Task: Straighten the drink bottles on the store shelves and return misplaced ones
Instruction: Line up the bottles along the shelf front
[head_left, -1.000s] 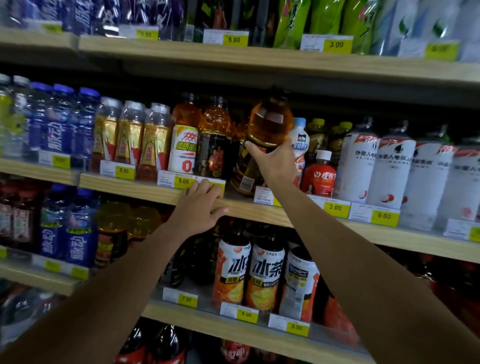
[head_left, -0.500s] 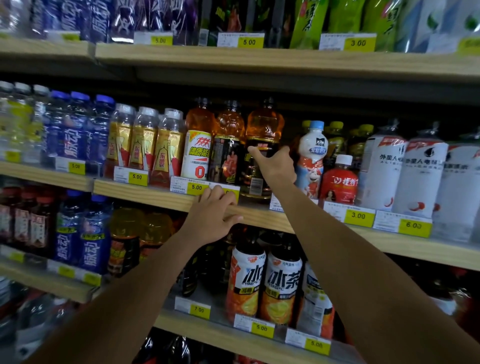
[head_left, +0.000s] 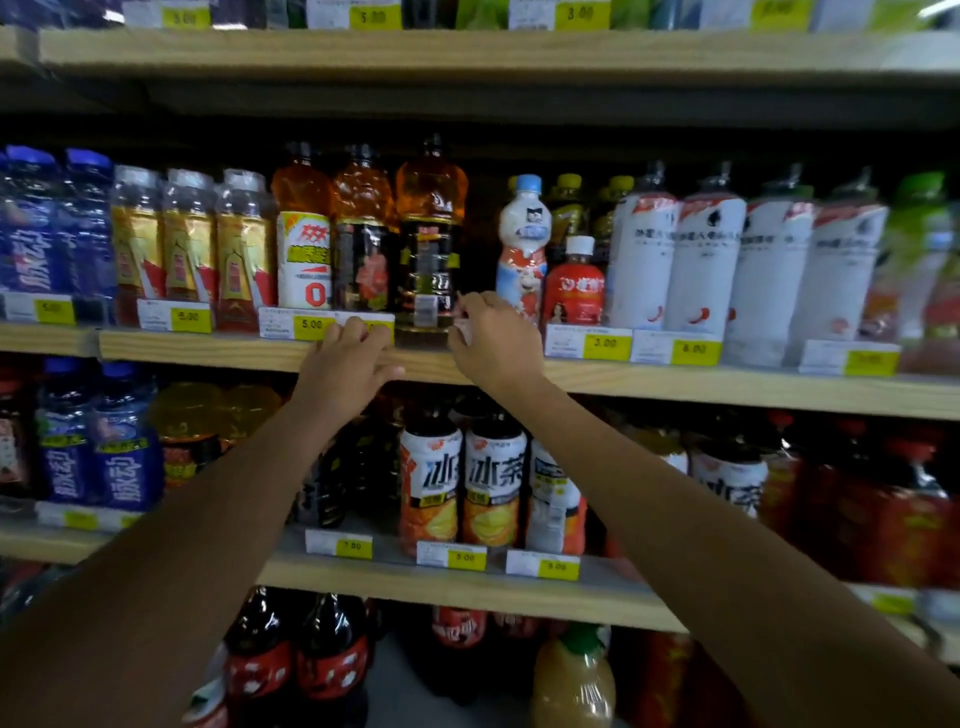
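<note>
My left hand (head_left: 345, 364) lies flat, released, on the shelf (head_left: 208, 351) front edge; my right hand (head_left: 493, 343), grip indeterminate, crowds the amber bottle (head_left: 428, 239): a nudge could topple it

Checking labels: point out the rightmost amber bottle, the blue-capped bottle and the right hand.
amber bottle (head_left: 431, 200), head view, upper body
blue-capped bottle (head_left: 523, 231), head view, white shoulder
right hand (head_left: 497, 349), head view, back of hand

Both forearms (head_left: 218, 509) are bare, likewise left hand (head_left: 345, 364) and right hand (head_left: 498, 348).
</note>
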